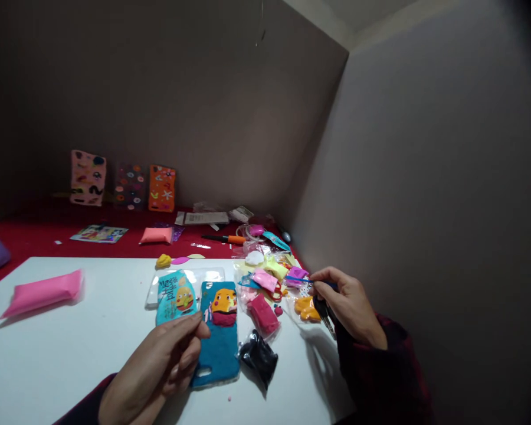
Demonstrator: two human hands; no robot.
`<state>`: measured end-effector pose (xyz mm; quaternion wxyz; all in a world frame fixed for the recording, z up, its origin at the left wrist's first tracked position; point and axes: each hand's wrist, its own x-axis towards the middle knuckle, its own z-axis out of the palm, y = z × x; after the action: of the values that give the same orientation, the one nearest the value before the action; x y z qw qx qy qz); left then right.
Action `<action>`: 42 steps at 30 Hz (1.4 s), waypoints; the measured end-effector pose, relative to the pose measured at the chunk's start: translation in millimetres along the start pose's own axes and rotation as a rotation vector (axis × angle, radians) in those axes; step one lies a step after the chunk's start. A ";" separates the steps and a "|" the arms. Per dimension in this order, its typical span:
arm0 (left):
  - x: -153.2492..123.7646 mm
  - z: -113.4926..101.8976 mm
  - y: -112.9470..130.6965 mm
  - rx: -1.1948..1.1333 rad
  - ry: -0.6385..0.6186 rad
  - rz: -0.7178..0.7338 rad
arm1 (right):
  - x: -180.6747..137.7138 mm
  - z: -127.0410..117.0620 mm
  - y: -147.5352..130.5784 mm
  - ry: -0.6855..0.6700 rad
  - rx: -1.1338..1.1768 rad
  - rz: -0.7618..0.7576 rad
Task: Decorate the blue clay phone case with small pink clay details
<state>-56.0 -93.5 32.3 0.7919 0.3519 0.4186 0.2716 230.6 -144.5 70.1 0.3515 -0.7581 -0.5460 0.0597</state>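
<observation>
A teal clay-covered phone case (221, 354) lies on the white board, bearing a yellow-orange character with red cheeks and a dark pink lower part. My left hand (159, 360) is closed in a pinch over its left edge; anything between the fingertips is too small to make out. Off to the right, my right hand (347, 301) grips a thin blue modelling tool (298, 278) that points left over the clay packets. Black-handled scissors (326, 316) lie just below that hand. A turquoise packet (177, 295) with a printed cartoon figure rests beside the case.
Clay packets in pink (265, 313), black (259, 354) and orange (307, 308) crowd the case's right side. A long pink clay pack (44, 292) lies left. Decorated cases (161, 189) stand on the red cloth (128, 251) behind. A grey wall (425, 195) bounds the right.
</observation>
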 end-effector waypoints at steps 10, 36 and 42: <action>1.4 -0.8 -1.4 0.026 -0.025 0.003 | -12.7 10.2 33.0 0.184 -0.126 0.039; -1.2 -2.0 -2.5 -0.019 0.055 0.109 | 3.8 56.6 -13.4 -0.062 -0.345 -0.284; 0.9 -2.9 -0.2 -0.059 0.058 0.053 | 17.0 85.9 -10.9 -0.053 -0.372 -0.364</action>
<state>-58.0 -92.0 30.5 0.7819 0.3314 0.4239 0.3150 188.0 -87.9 17.6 0.1964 -0.6971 -0.6841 -0.0862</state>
